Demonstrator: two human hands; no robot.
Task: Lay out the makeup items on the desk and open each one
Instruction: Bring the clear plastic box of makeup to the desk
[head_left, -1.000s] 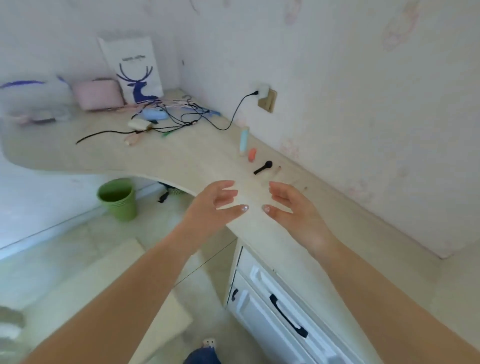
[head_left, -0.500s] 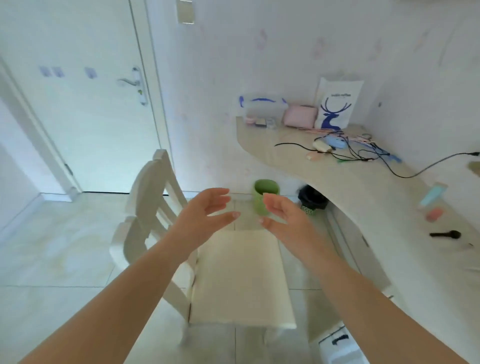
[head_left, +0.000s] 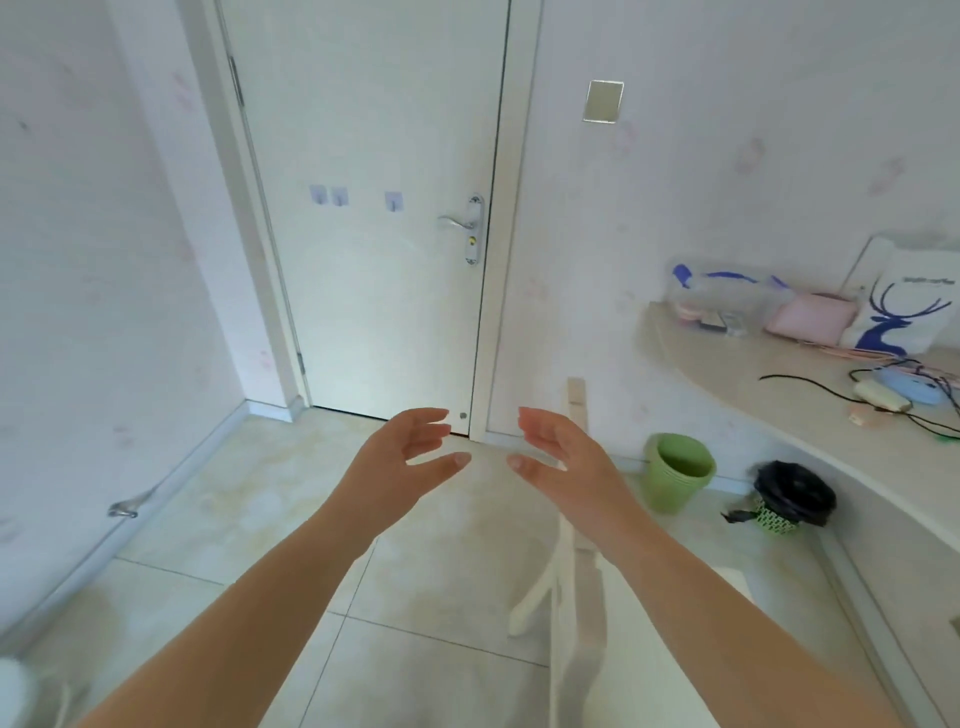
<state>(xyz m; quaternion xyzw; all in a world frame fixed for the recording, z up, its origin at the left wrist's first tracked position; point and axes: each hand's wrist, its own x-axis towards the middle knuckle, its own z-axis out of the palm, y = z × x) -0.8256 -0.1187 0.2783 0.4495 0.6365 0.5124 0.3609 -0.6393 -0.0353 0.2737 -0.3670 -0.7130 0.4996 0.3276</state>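
Hovering over the tiled floor (head_left: 223, 525), the left hand (head_left: 400, 467) and right hand (head_left: 563, 462) are facing each other, each grip wide and holding nothing. The counter (head_left: 753, 405) is sitting far right, carrying cables (head_left: 852, 397) and a pink pouch (head_left: 813, 318); no makeup items are recognisable on it.

We see a glossy tiled floor (head_left: 218, 525), a smooth white painted door (head_left: 374, 156) with a shiny metal handle (head_left: 457, 222), a pale matt tabletop (head_left: 769, 410), a green plastic bin (head_left: 678, 473) and a clear plastic box (head_left: 727, 299) beside a soft-looking pink pouch (head_left: 813, 318).
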